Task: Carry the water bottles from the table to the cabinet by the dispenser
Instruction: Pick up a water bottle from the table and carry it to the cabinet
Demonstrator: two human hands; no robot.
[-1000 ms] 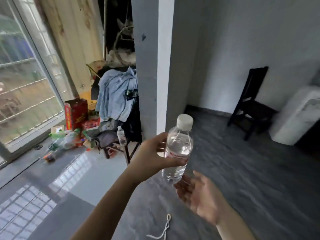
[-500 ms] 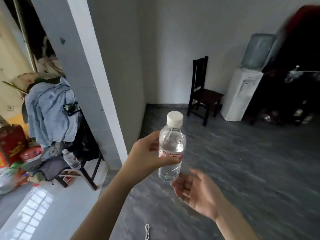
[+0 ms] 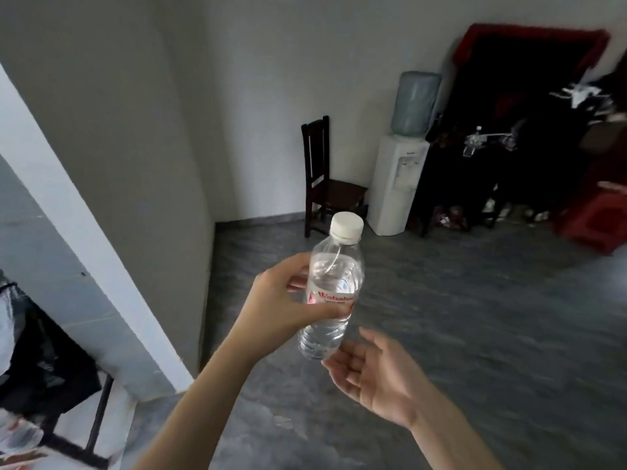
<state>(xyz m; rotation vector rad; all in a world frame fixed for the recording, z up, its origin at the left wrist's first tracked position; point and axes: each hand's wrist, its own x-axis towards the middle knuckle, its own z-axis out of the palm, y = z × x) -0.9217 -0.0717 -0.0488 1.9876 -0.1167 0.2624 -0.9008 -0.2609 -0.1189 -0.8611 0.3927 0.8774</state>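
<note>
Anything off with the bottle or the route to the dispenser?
Nothing stands out. The bottle is capped, near upright, gripped by the left hand; the right hand is open below it. No spill shows.

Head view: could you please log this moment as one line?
left hand: holds bottle upright | right hand: open below bottle | dispenser: ahead, beside chair

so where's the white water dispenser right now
The white water dispenser stands against the far wall, right of centre, between the dark wooden chair and the dark cabinet.

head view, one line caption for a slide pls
Left hand holds a clear plastic water bottle upright, facing the white water dispenser.
</note>
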